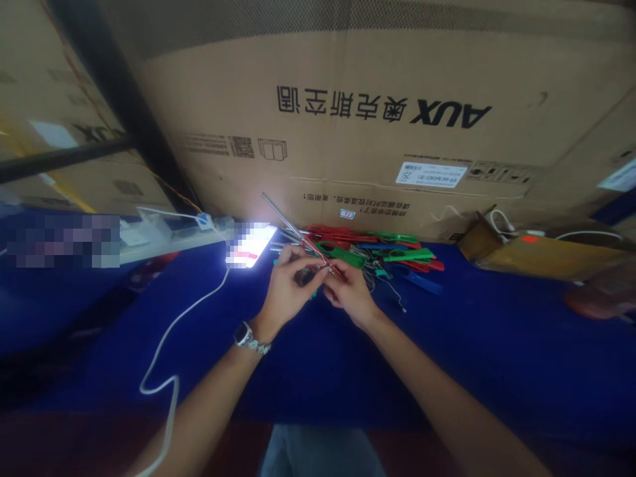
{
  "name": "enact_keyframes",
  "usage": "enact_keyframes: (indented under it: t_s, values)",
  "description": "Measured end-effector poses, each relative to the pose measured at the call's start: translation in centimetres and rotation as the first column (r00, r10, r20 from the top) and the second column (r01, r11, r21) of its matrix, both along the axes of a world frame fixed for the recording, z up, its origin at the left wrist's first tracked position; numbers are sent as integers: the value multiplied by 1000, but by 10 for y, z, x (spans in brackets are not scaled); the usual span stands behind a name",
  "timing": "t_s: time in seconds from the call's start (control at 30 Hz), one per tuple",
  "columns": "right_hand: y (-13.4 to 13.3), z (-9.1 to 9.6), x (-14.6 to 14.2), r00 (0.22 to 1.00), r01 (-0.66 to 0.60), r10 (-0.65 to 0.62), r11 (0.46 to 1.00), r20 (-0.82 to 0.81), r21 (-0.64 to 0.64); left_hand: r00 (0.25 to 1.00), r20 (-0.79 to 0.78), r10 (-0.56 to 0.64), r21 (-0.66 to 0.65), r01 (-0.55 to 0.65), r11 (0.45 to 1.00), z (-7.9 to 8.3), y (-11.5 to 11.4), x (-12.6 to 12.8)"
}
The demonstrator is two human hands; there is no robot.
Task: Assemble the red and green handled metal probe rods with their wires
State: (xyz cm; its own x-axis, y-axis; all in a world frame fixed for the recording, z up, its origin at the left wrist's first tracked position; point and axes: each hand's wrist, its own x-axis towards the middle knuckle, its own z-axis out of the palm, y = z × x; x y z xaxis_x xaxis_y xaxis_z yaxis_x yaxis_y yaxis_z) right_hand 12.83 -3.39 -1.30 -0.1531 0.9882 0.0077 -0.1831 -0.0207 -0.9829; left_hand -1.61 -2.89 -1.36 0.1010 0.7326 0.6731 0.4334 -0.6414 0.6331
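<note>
Both my hands meet above the blue tabletop. My left hand (291,285), with a watch (243,333) on its wrist, is closed in a pinch at the lower part of a thin metal rod with a red part (287,220). My right hand (352,295) grips the red lower end of that same rod, its fingers curled. The rod slants up and to the left, its tip free in the air. Just behind my hands lies a heap of red, green and blue plastic pieces (405,254) mixed with thin metal wires. My fingers partly hide the rod's lower end.
A lit phone (256,242) with a white cable (181,306) stands left of my hands, near a power strip (154,248). A large cardboard box (348,59) rises behind the blue cloth (447,371). At right sits a brown carton (527,255) with white cables.
</note>
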Motion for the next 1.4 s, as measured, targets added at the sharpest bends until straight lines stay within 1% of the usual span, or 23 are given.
enact_keyframes:
  t_s: [0.07, 0.17, 0.23, 0.3, 0.37, 0.43, 0.53, 0.7, 0.77, 0.87, 0.97, 1.07, 1.2, 1.27, 1.4]
  values:
    - [0, -1, 0, 1000, 2, -3, 1000, 4, 12, 993, -120, 9, 78, 0, 997, 1, 1, -4]
    - [1, -2, 1, 1000, 0, 0, 999, 13, 49, 944, -331, -10, 161, 67, 985, 7, 3, -11]
    - [1, -3, 1, 999, -30, 28, 997, 34, 72, 926, -376, -38, 193, 118, 974, 11, 5, -17]
    - [2, -4, 2, 997, -59, 55, 995, 50, 83, 931, -356, -80, 215, 165, 963, 14, 9, -22]
    - [2, -4, 3, 997, -63, 58, 994, 54, 87, 935, -334, -117, 225, 200, 954, 15, 12, -25]
    - [1, -3, 4, 996, -54, 46, 993, 75, 101, 943, -311, -121, 234, 199, 952, 16, 13, -26]
    - [-1, -3, 4, 990, -61, 40, 986, 136, 153, 951, -294, -93, 262, 174, 949, 15, 13, -24]
    - [0, -8, 2, 985, -53, 16, 976, 173, 212, 936, -352, 10, 286, 98, 953, 13, 10, -17]
    - [1, -9, 3, 983, -45, 2, 973, 185, 225, 931, -364, 23, 288, 89, 953, 12, 8, -15]
    - [1, -8, 3, 979, -38, -11, 971, 203, 237, 953, -302, 3, 277, 84, 957, 10, 6, -13]
    - [-1, -5, 2, 980, -37, -10, 973, 200, 229, 971, -234, -35, 233, 91, 968, 9, 6, -14]
    - [-3, -3, 1, 977, -49, 3, 976, 212, 212, 971, -226, -73, 206, 121, 971, 9, 8, -17]
    - [-3, -2, -1, 981, -58, 18, 978, 195, 200, 977, -195, -91, 204, 131, 970, 7, 10, -18]
    - [-3, -2, -1, 984, -60, 25, 979, 178, 193, 984, -154, -87, 205, 118, 972, 6, 11, -17]
    - [-2, -1, -1, 985, -69, 39, 982, 170, 174, 999, -10, -41, 165, 42, 985, 3, 10, -9]
